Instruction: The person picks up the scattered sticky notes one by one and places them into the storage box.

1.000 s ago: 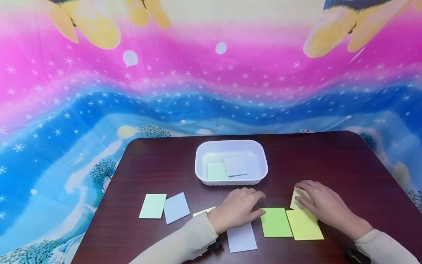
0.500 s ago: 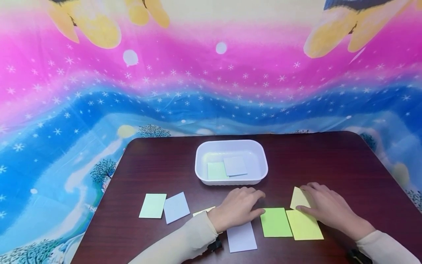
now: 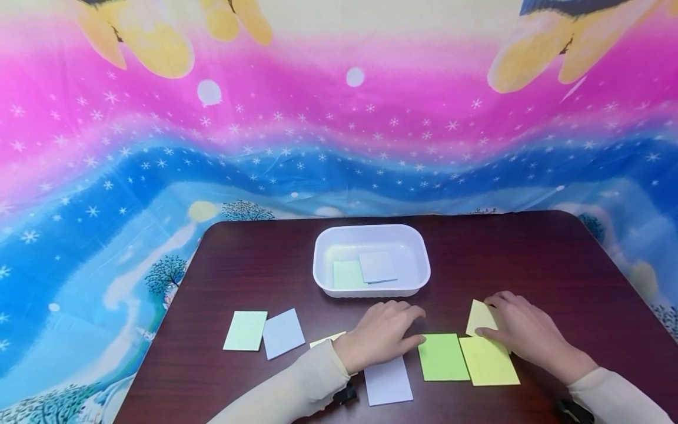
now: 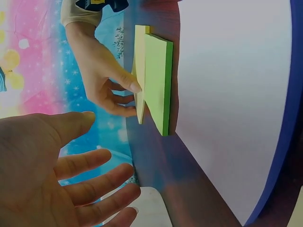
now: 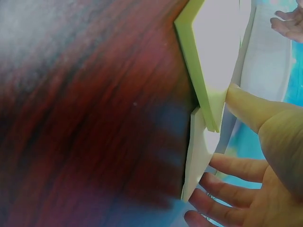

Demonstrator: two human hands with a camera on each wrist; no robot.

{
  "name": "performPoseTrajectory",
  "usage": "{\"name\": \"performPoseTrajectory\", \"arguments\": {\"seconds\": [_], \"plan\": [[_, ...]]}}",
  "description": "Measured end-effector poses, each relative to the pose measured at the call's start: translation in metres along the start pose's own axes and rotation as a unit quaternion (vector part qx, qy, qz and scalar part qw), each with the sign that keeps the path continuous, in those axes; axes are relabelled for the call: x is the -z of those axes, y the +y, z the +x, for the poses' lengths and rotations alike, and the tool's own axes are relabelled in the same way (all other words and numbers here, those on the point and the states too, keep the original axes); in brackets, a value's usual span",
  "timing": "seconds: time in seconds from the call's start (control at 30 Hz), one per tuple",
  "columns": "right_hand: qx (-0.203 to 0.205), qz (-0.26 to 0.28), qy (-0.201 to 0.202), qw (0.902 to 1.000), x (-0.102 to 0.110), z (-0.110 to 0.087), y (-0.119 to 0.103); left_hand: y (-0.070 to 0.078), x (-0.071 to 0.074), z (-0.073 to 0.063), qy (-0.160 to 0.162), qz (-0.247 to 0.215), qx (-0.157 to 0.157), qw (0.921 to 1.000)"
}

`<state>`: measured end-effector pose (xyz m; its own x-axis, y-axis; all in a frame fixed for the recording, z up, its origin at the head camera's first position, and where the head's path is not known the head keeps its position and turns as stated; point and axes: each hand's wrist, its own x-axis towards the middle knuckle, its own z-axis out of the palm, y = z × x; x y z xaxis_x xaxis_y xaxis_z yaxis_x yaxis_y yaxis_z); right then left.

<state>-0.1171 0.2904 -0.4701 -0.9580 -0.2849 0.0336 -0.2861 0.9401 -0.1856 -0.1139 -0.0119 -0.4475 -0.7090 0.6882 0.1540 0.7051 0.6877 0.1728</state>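
My right hand (image 3: 521,327) lies over the right side of a pale yellow sticky note pad (image 3: 481,318), fingers fairly straight at its edge in the right wrist view. The thumb tip is close to the bright yellow sticky note pad (image 3: 489,362), which overlaps the pale one. Palm side showing in the left wrist view, my left hand (image 4: 71,175) holds nothing and its fingers are spread. From the head view, this left hand (image 3: 382,334) hovers between the white tub and a lavender pad (image 3: 389,383), thumb tip near the corner of a green pad (image 3: 444,357).
A white tub (image 3: 372,290) at the back holds a mint pad (image 3: 348,275) and a pale lavender pad (image 3: 378,267). Another mint pad (image 3: 246,331) and a light blue pad (image 3: 284,334) lie left. My left forearm partly hides a yellow pad (image 3: 328,339). Behind the dark table (image 3: 254,253) hangs a printed cloth.
My right hand has shifted slightly right, uncovering more of the pale yellow pad, which stays where it was. My left hand and the other pads have not moved.
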Motion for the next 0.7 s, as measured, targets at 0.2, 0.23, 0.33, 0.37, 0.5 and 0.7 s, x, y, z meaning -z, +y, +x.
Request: {"name": "performPoseTrajectory", "arguments": {"seconds": [0.2, 0.23, 0.33, 0.37, 0.5, 0.7], "plan": [[-0.010, 0.010, -0.004, 0.9999, -0.0003, 0.0015, 0.0006, -0.0001, -0.0004, 0.0001, -0.008, -0.002, 0.004, 1.0000], [-0.012, 0.013, -0.005, 0.9998, 0.0000, 0.0019, 0.0007, -0.0002, -0.0004, 0.0001, -0.009, -0.003, 0.004, 0.9999], [-0.013, 0.021, -0.013, 0.9996, 0.0007, 0.0031, 0.0010, -0.0004, -0.0005, -0.0001, -0.012, -0.002, 0.006, 0.9999], [-0.012, 0.022, -0.014, 0.9996, 0.0010, 0.0035, 0.0010, -0.0007, -0.0008, -0.0001, -0.013, -0.004, 0.006, 0.9999], [-0.004, 0.014, -0.007, 0.9999, 0.0021, 0.0049, 0.0007, -0.0013, -0.0009, -0.0001, -0.013, -0.003, 0.006, 0.9999], [0.014, -0.002, 0.022, 0.9997, 0.0024, 0.0058, 0.0018, -0.0022, -0.0016, 0.0000, -0.018, -0.003, 0.009, 0.9998]]}}
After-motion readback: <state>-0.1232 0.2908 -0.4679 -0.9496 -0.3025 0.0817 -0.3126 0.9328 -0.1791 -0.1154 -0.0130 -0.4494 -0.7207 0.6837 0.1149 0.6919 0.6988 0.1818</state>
